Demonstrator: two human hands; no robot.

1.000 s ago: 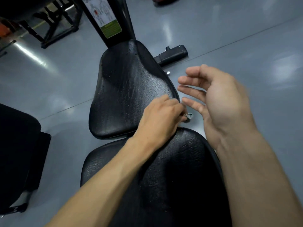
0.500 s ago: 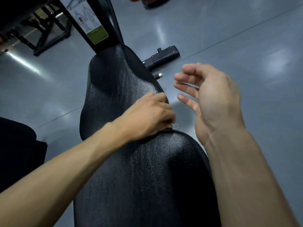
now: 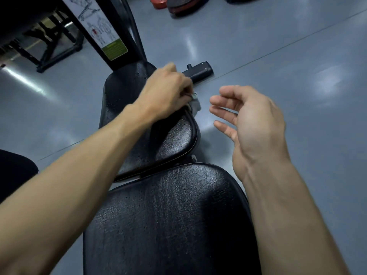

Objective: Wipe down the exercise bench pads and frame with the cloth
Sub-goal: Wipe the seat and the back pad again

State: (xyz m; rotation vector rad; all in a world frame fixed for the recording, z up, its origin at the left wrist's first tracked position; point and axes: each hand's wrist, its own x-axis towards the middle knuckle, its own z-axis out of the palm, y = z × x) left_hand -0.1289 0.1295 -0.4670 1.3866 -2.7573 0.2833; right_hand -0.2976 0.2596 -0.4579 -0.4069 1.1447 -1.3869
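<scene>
Two black vinyl bench pads fill the middle: a far pad speckled with droplets and a near pad below it. My left hand lies over the far pad's right edge and grips a small grey cloth, of which only a crumpled bit shows beyond the fingers. My right hand hovers in the air to the right of the pads, fingers spread and relaxed, holding nothing. The bench's black upright frame with an instruction sticker rises behind the far pad.
A black frame foot lies on the grey floor just past my left hand. Red and black weight plates sit at the top. Another black rack stands at the upper left, and a dark pad edge shows at the left.
My left hand has slid along the far pad's right edge away from me, toward the upright frame, and the grey cloth now shows under its fingers. My right hand stays hovering open.
</scene>
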